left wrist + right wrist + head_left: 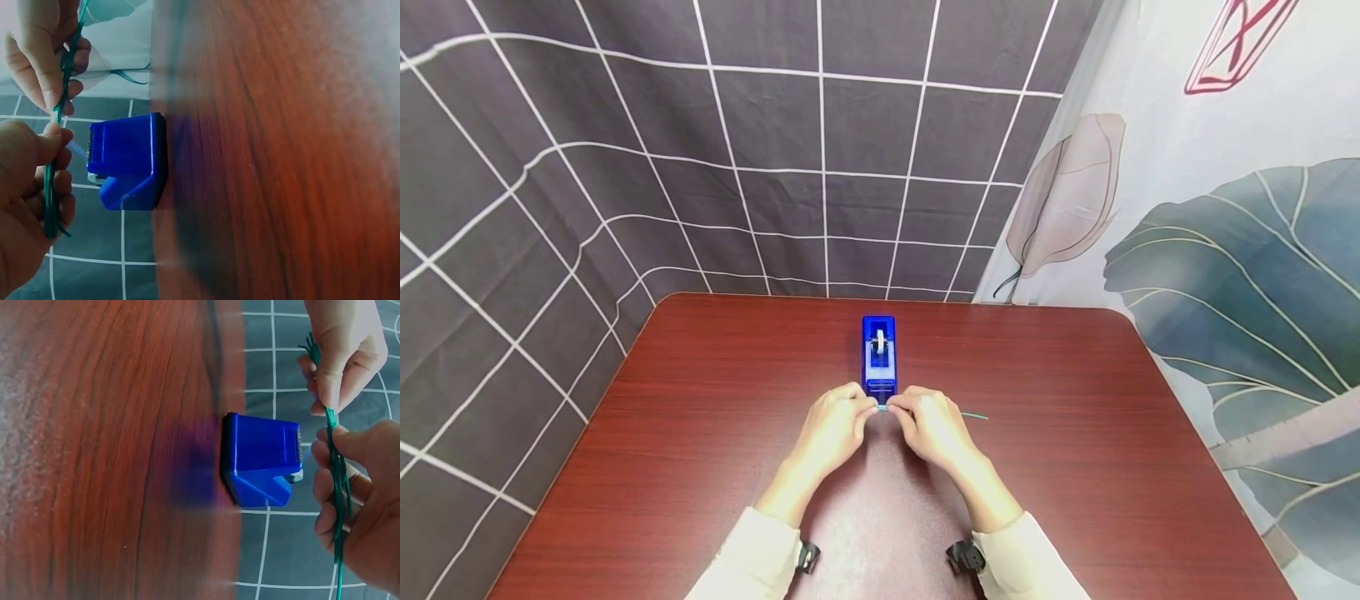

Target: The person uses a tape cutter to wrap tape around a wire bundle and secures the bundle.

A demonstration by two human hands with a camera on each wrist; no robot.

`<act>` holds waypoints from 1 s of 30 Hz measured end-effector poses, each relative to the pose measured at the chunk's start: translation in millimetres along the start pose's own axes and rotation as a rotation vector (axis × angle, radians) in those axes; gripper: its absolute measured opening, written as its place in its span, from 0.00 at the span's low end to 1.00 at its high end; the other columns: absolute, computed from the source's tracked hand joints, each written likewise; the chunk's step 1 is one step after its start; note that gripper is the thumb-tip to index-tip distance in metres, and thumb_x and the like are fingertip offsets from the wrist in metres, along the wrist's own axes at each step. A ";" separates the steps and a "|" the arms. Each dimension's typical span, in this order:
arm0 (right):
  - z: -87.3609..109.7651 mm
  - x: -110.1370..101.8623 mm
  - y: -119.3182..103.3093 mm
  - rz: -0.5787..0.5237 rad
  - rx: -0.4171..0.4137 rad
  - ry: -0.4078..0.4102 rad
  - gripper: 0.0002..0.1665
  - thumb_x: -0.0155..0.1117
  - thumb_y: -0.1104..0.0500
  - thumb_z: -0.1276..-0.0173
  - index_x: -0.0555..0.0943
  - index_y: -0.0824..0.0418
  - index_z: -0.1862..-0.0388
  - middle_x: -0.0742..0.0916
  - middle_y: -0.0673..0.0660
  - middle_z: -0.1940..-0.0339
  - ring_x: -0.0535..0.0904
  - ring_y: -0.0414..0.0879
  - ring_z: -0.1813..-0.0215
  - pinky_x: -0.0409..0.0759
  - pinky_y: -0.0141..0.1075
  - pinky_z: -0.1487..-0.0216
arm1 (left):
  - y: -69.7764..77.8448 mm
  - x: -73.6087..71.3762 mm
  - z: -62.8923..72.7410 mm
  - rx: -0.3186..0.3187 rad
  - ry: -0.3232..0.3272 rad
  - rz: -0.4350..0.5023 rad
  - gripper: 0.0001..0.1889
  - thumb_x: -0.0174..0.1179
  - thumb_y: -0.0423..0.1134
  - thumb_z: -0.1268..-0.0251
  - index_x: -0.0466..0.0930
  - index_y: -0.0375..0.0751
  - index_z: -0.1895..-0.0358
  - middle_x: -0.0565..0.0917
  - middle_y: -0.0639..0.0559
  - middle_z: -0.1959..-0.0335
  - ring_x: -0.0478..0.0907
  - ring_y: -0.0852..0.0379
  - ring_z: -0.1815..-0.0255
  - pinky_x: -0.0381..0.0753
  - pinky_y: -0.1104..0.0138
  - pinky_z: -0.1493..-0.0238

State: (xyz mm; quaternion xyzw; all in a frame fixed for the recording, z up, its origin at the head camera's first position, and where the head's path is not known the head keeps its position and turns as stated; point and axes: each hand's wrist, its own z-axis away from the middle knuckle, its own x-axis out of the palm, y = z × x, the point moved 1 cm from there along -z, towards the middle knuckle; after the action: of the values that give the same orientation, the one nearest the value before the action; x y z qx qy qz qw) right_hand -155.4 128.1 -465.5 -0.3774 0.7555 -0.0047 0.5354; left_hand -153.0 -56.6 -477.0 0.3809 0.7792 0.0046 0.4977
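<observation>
A bundle of thin green strands [337, 472] runs between both hands just in front of a blue tape dispenser [880, 385]. My left hand [835, 423] pinches it between thumb and fingers on the left; loose ends poke out past that grip. On the right my right hand [934, 427] pinches the same bundle, thumb tip close to the left thumb, and a long tail sticks out beyond it. In the left wrist view a pale strip of tape [77, 148] shows between the dispenser and the bundle near the fingertips.
The dispenser stands on a reddish-brown wooden table [700, 400], its toothed front edge facing the hands and a small tape roll [881, 341] inside. Behind the table hangs a dark grid-patterned curtain [775, 125], with a leaf-print curtain [1225, 267] at the right.
</observation>
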 end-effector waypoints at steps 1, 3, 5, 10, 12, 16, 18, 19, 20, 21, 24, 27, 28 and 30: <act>0.8 0.1 0.1 -0.003 -0.002 -0.002 0.05 0.70 0.64 0.34 0.89 0.56 0.66 0.85 0.47 0.72 0.78 0.40 0.73 0.79 0.39 0.71 | 0.8 -0.6 1.0 -0.003 0.002 0.003 0.03 0.70 0.32 0.39 0.90 0.44 0.65 0.80 0.57 0.72 0.79 0.58 0.72 0.79 0.63 0.66; 2.2 0.2 -0.2 -0.006 -0.008 -0.004 0.04 0.70 0.65 0.34 0.89 0.56 0.66 0.85 0.47 0.72 0.78 0.40 0.73 0.79 0.39 0.70 | 2.5 -1.7 3.0 -0.006 0.008 0.011 0.03 0.70 0.32 0.39 0.90 0.44 0.65 0.80 0.58 0.72 0.80 0.58 0.71 0.80 0.64 0.66; 3.4 -0.4 -1.2 -0.008 -0.014 -0.008 0.04 0.71 0.65 0.35 0.89 0.57 0.66 0.85 0.47 0.72 0.79 0.40 0.73 0.80 0.39 0.69 | 4.2 -2.9 5.0 -0.009 0.017 0.017 0.03 0.71 0.32 0.39 0.90 0.44 0.65 0.80 0.58 0.72 0.79 0.58 0.70 0.80 0.64 0.66; 6.3 -3.3 -5.3 -0.016 -0.026 -0.015 0.03 0.71 0.65 0.36 0.89 0.57 0.67 0.86 0.48 0.73 0.79 0.39 0.73 0.79 0.38 0.70 | 8.9 -6.0 10.1 0.001 0.034 0.021 0.03 0.71 0.31 0.40 0.90 0.44 0.66 0.80 0.58 0.72 0.79 0.58 0.70 0.80 0.64 0.66; 7.4 -4.1 -6.4 -0.022 -0.029 -0.019 0.03 0.71 0.65 0.37 0.89 0.57 0.68 0.85 0.48 0.74 0.78 0.39 0.74 0.78 0.37 0.71 | 10.7 -6.7 12.3 0.005 0.034 0.012 0.03 0.71 0.31 0.40 0.90 0.44 0.66 0.79 0.58 0.72 0.78 0.58 0.71 0.79 0.64 0.67; 10.1 -6.3 -8.8 -0.048 -0.029 -0.028 0.03 0.70 0.65 0.38 0.89 0.58 0.69 0.85 0.48 0.74 0.76 0.37 0.76 0.77 0.35 0.73 | 13.6 -7.2 16.4 0.027 0.033 -0.010 0.04 0.72 0.31 0.41 0.89 0.45 0.66 0.78 0.59 0.73 0.76 0.58 0.72 0.78 0.65 0.68; 11.6 -7.2 -9.7 -0.059 -0.027 -0.034 0.03 0.70 0.65 0.38 0.89 0.58 0.69 0.85 0.48 0.74 0.76 0.37 0.76 0.77 0.35 0.73 | 14.5 -7.0 18.1 0.041 0.035 -0.018 0.04 0.72 0.31 0.42 0.89 0.44 0.66 0.78 0.58 0.72 0.76 0.58 0.72 0.77 0.66 0.69; 12.3 -7.7 -10.1 -0.065 -0.027 -0.034 0.03 0.70 0.65 0.38 0.89 0.58 0.69 0.85 0.48 0.74 0.76 0.37 0.76 0.77 0.35 0.73 | 14.8 -6.8 18.9 0.047 0.036 -0.021 0.04 0.73 0.31 0.42 0.89 0.44 0.66 0.78 0.58 0.72 0.76 0.58 0.72 0.77 0.66 0.69; 12.8 -8.0 -10.3 -0.070 -0.026 -0.034 0.03 0.70 0.65 0.38 0.89 0.58 0.69 0.85 0.48 0.75 0.76 0.37 0.76 0.76 0.35 0.74 | 14.9 -6.5 19.6 0.050 0.038 -0.021 0.05 0.73 0.30 0.43 0.89 0.44 0.66 0.78 0.58 0.72 0.76 0.58 0.72 0.77 0.66 0.69; 13.1 -8.1 -10.3 -0.074 -0.026 -0.034 0.03 0.70 0.64 0.38 0.88 0.58 0.69 0.85 0.48 0.75 0.76 0.37 0.76 0.77 0.36 0.73 | 14.9 -6.0 20.0 0.053 0.041 -0.022 0.05 0.73 0.30 0.43 0.89 0.44 0.67 0.78 0.58 0.72 0.76 0.58 0.72 0.77 0.66 0.69; 12.7 -7.7 -9.3 -0.085 -0.020 -0.044 0.03 0.69 0.64 0.37 0.88 0.58 0.69 0.85 0.48 0.74 0.77 0.37 0.74 0.78 0.36 0.72 | 14.7 -5.1 20.4 0.061 0.054 -0.027 0.06 0.73 0.30 0.44 0.88 0.44 0.68 0.78 0.58 0.72 0.76 0.58 0.72 0.78 0.65 0.68; 10.7 -7.8 -7.9 -0.099 -0.016 -0.080 0.07 0.67 0.64 0.33 0.86 0.58 0.71 0.82 0.46 0.78 0.73 0.36 0.76 0.75 0.35 0.73 | 14.8 -4.7 20.0 0.075 0.072 -0.038 0.06 0.74 0.30 0.45 0.87 0.45 0.69 0.78 0.58 0.72 0.77 0.57 0.72 0.78 0.64 0.68; 9.9 -8.2 -7.4 -0.109 -0.016 -0.095 0.07 0.67 0.64 0.32 0.86 0.58 0.71 0.81 0.45 0.79 0.72 0.35 0.76 0.74 0.34 0.73 | 15.0 -4.5 19.9 0.077 0.076 -0.041 0.06 0.74 0.30 0.45 0.87 0.45 0.69 0.78 0.58 0.72 0.77 0.57 0.72 0.78 0.64 0.68; 8.2 -9.4 -6.7 -0.132 -0.016 -0.129 0.09 0.65 0.64 0.31 0.86 0.59 0.72 0.78 0.44 0.81 0.69 0.35 0.77 0.72 0.32 0.74 | 15.2 -4.3 20.2 0.074 0.078 -0.043 0.06 0.74 0.30 0.45 0.86 0.46 0.70 0.78 0.58 0.72 0.77 0.57 0.73 0.78 0.64 0.70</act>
State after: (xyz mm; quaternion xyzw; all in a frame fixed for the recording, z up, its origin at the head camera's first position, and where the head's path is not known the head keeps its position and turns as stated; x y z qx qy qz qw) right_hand -143.6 131.9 -458.6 -0.4301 0.6929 -0.0095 0.5786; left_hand -127.4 -55.9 -478.0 0.3818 0.8056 -0.0202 0.4526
